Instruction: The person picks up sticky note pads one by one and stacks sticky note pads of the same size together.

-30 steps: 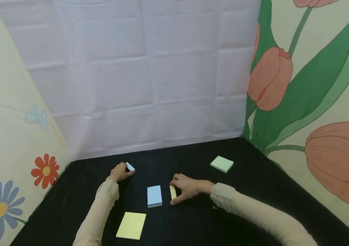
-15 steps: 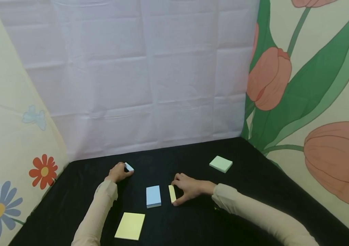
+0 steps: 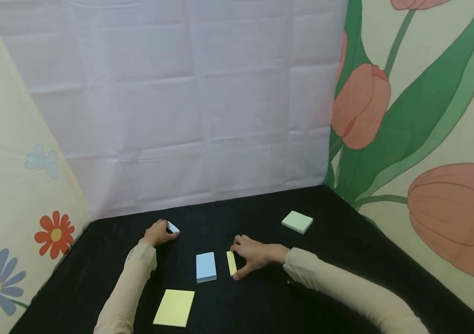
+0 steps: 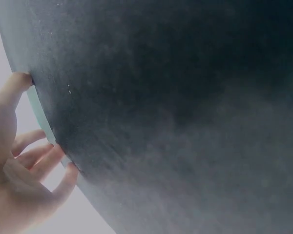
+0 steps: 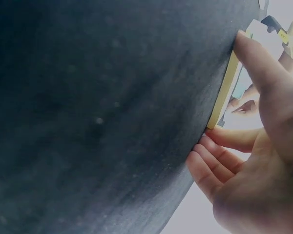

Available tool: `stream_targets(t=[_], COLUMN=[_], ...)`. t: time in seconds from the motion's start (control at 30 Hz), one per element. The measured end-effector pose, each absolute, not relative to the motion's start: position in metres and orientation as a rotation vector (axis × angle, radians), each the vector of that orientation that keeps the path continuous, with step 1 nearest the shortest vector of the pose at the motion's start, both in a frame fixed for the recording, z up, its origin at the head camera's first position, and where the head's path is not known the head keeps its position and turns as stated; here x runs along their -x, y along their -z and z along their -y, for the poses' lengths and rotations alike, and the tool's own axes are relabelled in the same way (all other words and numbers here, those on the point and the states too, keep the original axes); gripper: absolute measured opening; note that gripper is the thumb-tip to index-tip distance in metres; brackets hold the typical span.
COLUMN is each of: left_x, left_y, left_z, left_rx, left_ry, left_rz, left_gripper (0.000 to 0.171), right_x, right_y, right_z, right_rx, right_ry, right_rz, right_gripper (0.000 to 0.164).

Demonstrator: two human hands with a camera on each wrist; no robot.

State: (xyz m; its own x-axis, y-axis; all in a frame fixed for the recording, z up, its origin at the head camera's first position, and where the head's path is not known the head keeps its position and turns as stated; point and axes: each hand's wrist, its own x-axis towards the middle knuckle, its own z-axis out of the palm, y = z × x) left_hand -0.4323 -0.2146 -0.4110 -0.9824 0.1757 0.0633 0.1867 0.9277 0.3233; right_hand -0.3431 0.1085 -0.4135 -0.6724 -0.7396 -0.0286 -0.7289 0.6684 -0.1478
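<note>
White sheet (image 3: 203, 102) hangs on far side, tulip cloth (image 3: 420, 111) right, daisy cloth (image 3: 7, 162) left; only head view gives these w/ their prints. Black table (image 3: 262, 306) runs in front, fills most of both wrist views too. Beige right sleeve (image 3: 349, 285) & left sleeve (image 3: 121, 290) reach in from near side.

Hands are well apart. Right hand (image 3: 255, 254), mid-table, has thumb & index spread btwn the two ends of the yellow block, gripping it. Right wrist view adds the other three fingers, loosely bent near the cloth, plus a dark bit (image 5: 272, 22) w/ a yellow tag beyond, too blurred to ID. Left hand (image 3: 157, 232), far left, pinches the pale block btwn thumb & fingers; left wrist view gives its fingertips, mostly hidden from head cam, & a teal edge of the block.

Yellow pad (image 3: 174, 308) lies flat near left. Blue pad (image 3: 206, 266) is centre, just left of yellow block (image 3: 231, 263). Green pad (image 3: 297, 221) sits far right. Pale block (image 3: 172, 227) is far left, part hidden. Tiny yellow-green sliver (image 3: 290, 281) peeks from under right cuff; can't tell what.
</note>
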Motion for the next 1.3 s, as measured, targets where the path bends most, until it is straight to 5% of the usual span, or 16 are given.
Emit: stream_targets(t=[0.37,0.7,1.3], left_x=[0.436,0.434,0.444], left_y=[0.424,0.419,0.42], left_z=[0.229,0.224,0.215], left_rx=[0.257,0.142,0.131], left_ry=[0.601,0.813,1.124], left_rz=[3.008,2.943,2.824], left_gripper=[0.052,0.082,0.081], right_x=[0.34,0.339,0.34], right_y=[0.412,0.411,0.409], right_z=[-0.102,-0.104,-0.106], right_rx=[1.257,1.252,1.225], right_ry=[0.122,0.122,0.134], right_rz=[-2.767,-2.774,-2.772], right_gripper=[0.073,0.071,0.074])
